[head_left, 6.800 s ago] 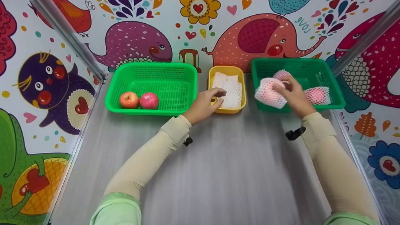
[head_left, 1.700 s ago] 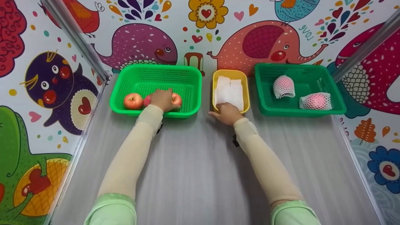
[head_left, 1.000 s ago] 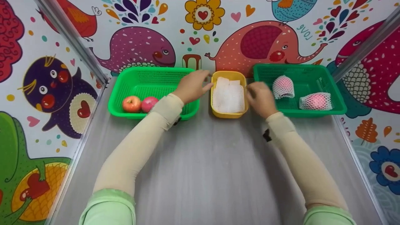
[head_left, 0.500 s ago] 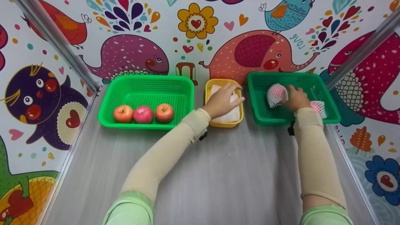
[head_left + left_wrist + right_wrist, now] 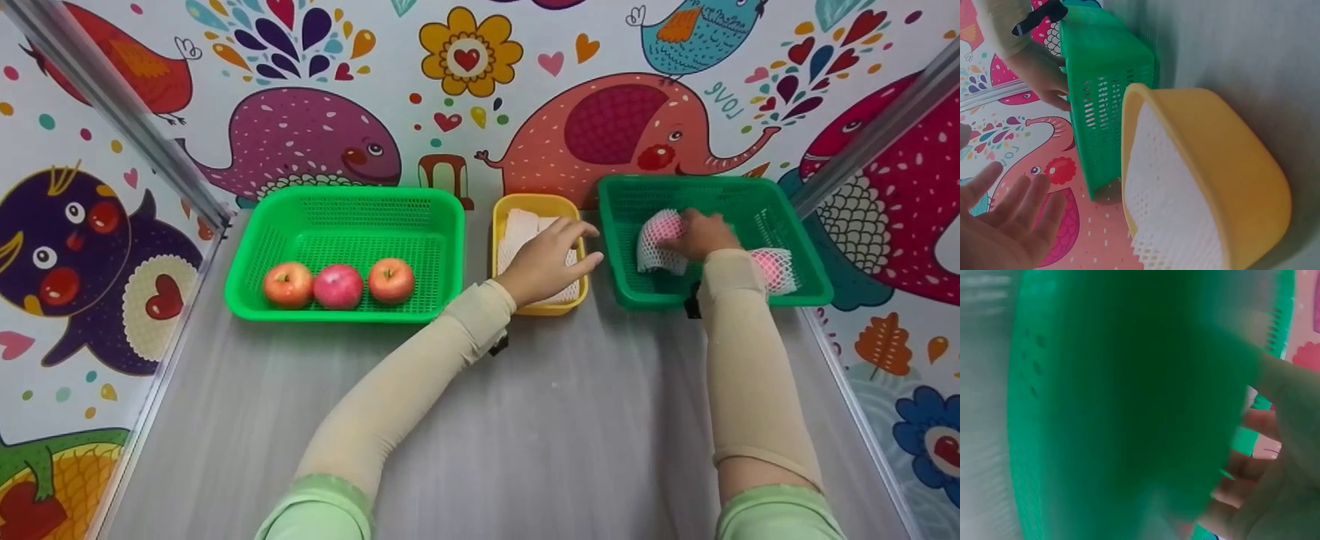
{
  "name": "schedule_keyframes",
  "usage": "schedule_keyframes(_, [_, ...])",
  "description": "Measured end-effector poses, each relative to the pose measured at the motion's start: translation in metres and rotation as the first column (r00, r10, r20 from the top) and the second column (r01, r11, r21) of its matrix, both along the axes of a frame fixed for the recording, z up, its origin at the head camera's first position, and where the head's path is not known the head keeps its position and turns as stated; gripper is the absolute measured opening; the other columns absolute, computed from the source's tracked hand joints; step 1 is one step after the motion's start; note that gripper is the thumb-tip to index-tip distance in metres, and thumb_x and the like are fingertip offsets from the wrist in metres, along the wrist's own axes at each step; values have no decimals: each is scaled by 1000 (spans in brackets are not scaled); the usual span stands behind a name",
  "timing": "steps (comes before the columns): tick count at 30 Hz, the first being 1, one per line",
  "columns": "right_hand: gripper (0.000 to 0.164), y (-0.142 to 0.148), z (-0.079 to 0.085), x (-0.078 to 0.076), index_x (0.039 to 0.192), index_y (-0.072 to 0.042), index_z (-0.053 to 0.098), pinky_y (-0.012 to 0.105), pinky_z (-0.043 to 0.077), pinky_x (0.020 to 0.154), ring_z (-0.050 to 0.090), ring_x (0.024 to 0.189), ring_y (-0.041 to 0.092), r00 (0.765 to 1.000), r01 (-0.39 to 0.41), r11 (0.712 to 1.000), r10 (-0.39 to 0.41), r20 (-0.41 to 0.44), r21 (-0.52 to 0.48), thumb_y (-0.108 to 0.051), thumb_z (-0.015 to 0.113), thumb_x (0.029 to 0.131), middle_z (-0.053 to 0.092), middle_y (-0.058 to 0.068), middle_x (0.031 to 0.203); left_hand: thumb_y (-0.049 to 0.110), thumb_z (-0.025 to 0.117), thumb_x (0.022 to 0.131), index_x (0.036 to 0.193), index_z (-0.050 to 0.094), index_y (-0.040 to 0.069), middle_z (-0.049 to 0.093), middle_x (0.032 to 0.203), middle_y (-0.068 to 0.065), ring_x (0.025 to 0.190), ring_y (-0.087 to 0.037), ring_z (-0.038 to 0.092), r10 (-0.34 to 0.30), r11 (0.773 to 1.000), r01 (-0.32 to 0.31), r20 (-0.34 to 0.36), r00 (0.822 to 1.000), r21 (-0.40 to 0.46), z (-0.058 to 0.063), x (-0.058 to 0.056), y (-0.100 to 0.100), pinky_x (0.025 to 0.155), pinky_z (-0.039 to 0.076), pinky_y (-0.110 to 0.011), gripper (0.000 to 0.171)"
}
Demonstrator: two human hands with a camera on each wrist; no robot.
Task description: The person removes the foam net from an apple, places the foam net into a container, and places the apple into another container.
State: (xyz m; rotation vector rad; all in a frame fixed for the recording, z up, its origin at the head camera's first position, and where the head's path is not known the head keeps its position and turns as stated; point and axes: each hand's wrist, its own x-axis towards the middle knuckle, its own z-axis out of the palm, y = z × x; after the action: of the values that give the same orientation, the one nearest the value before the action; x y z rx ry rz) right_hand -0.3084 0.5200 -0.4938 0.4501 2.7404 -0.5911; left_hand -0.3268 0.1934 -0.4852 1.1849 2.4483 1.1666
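My left hand hovers over the yellow basket, fingers spread and holding nothing; its open fingers also show in the left wrist view. White foam nets lie in that basket. Inside the dark green basket, my right hand is at a pink apple in a white foam net. Its thumb lies over the apple, with the fingers on the far side partly hidden. Another net-covered apple sits to the right, partly behind the forearm. The right wrist view is mostly filled by blurred green basket wall.
On the left stands a light green basket with three bare apples: an orange-red one, a pink one and another orange-red one. The grey table stretches in front of the baskets. Printed walls and metal posts border the space.
A third bare apple has come into the light green basket. Only two netted apples now show in the dark green one. My right hand has moved into it; the left has moved over the yellow basket.
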Motion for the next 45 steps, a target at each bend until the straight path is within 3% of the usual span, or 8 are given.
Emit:
schedule_keyframes(9, [109,-4,5,-7,156,-3,6,73,35,99,36,126,57,999,12,994,-7,46,-105,-51,75,86,32,38,144,48,58,99,136,55,21,52,129,2,113,-14,55,-14,1000,14,-22,1000,-3,-1,0,-7,97,44,-20,46])
schedule_keyframes(16, [95,-2,-3,1,155,1,17,71,39,96,33,123,54,999,-33,996,32,-9,-79,-42,72,90,32,38,140,46,58,100,135,56,19,52,131,0,113,-14,54,-16,1000,16,-24,1000,-2,-8,1,-12,98,43,-19,44])
schedule_keyframes(23, [99,-1,2,13,155,-2,16,62,46,96,42,122,47,999,15,948,-31,-45,-317,-56,69,90,35,29,145,39,61,100,131,59,15,55,125,-4,109,-18,57,-14,999,15,-22,1000,50,-16,1,-22,94,46,-21,39])
schedule_keyframes(28, [81,-7,16,36,156,-16,26,47,53,93,49,121,32,991,10,794,-88,-99,-607,-54,63,94,41,14,144,34,62,100,130,60,13,57,124,-4,102,-16,61,1,991,-8,47,999,137,-24,9,-36,92,51,-28,36])
schedule_keyframes(35, [52,-15,34,92,157,-15,28,37,54,91,57,113,23,972,-150,315,-127,-198,-937,-25,45,109,43,13,140,34,61,102,130,58,15,58,127,-6,102,-14,61,-29,979,-3,152,988,206,-31,31,-61,91,52,-29,34])
schedule_keyframes(37, [50,-21,36,106,158,-15,27,37,54,91,57,114,22,969,-191,222,-116,-220,-956,-19,40,110,42,12,142,35,60,102,130,58,16,59,125,-2,103,-12,61,-39,976,4,159,986,217,-30,38,-69,90,52,-26,33])
schedule_keyframes(42, [50,-42,36,131,158,-15,26,39,54,91,52,119,23,955,-273,160,-78,-288,-949,-13,35,109,36,12,147,32,60,102,129,59,18,59,123,6,105,-11,62,-94,963,42,185,978,265,-27,59,-94,90,52,-28,31])
schedule_keyframes(45, [49,-54,36,141,156,-13,29,38,53,92,51,119,23,948,-301,167,-49,-313,-939,-14,37,108,38,13,146,28,60,102,131,58,18,59,123,7,106,-12,62,-131,953,69,196,972,294,-24,72,-110,91,52,-32,30])
